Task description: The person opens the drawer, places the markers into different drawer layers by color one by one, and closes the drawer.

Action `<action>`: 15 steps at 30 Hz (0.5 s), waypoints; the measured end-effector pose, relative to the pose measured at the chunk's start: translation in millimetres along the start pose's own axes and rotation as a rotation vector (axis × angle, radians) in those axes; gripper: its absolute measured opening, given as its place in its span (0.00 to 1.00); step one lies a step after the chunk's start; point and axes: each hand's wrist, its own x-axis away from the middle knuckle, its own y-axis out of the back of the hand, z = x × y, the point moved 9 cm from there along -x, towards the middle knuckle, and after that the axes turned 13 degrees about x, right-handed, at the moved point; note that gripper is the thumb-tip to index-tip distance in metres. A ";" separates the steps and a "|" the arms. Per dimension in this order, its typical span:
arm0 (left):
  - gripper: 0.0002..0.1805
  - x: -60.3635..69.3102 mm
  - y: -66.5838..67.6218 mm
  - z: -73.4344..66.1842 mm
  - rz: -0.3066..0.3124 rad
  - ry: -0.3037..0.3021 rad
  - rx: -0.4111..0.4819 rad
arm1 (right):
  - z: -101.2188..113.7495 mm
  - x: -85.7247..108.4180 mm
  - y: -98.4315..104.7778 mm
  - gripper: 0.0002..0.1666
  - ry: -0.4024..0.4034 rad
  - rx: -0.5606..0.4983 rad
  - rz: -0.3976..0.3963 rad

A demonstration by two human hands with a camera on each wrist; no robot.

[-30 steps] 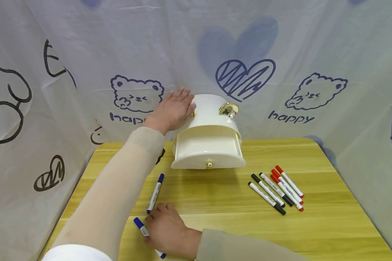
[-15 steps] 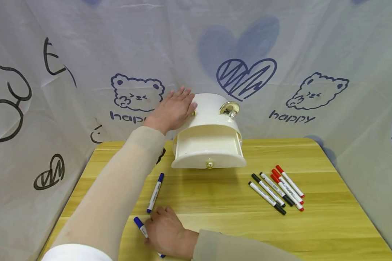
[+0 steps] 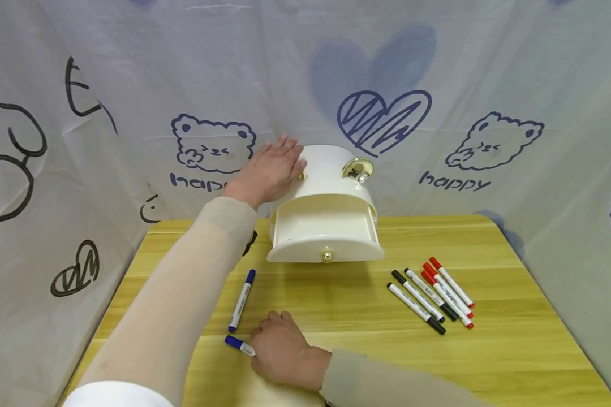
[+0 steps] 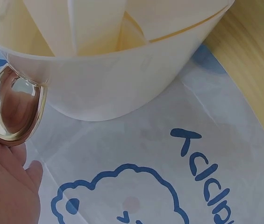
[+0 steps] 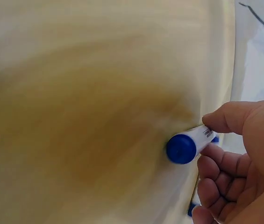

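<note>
My left hand (image 3: 271, 174) rests with extended fingers on the left of the cream container (image 3: 328, 169), whose front drawer (image 3: 326, 250) is pulled out. In the left wrist view that hand (image 4: 8, 186) lies by a gold knob (image 4: 17, 107) on the container's wall (image 4: 108, 86). My right hand (image 3: 285, 351) pinches a blue-capped marker (image 3: 240, 345) at the near left of the table. The right wrist view has the marker (image 5: 197, 140) between thumb and fingers of the hand (image 5: 248, 163). Another blue marker (image 3: 241, 301) lies just beyond it.
To the right lie several black markers (image 3: 412, 302) and red markers (image 3: 452, 282) on the wooden table (image 3: 509, 350). A small black object (image 3: 250, 243) shows partly behind my left forearm. A patterned white cloth (image 3: 295, 68) hangs behind and at the sides.
My right hand has moved to the right and slightly away from me, and the near blue marker has shifted right with it. The left hand stays on the container.
</note>
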 end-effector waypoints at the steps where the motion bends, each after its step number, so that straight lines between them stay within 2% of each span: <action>1: 0.36 0.2 -0.1 0.0 -0.001 -0.001 0.003 | -6.4 2.3 -0.9 0.13 -0.011 -0.003 0.009; 9: 0.36 0.3 1.1 0.0 -0.009 -0.005 0.007 | -57.1 22.8 -8.2 0.10 -0.117 -0.033 0.013; 15: 0.36 0.0 1.2 -0.8 -0.010 0.004 0.000 | -84.9 38.0 -10.2 0.11 -0.138 -0.026 -0.028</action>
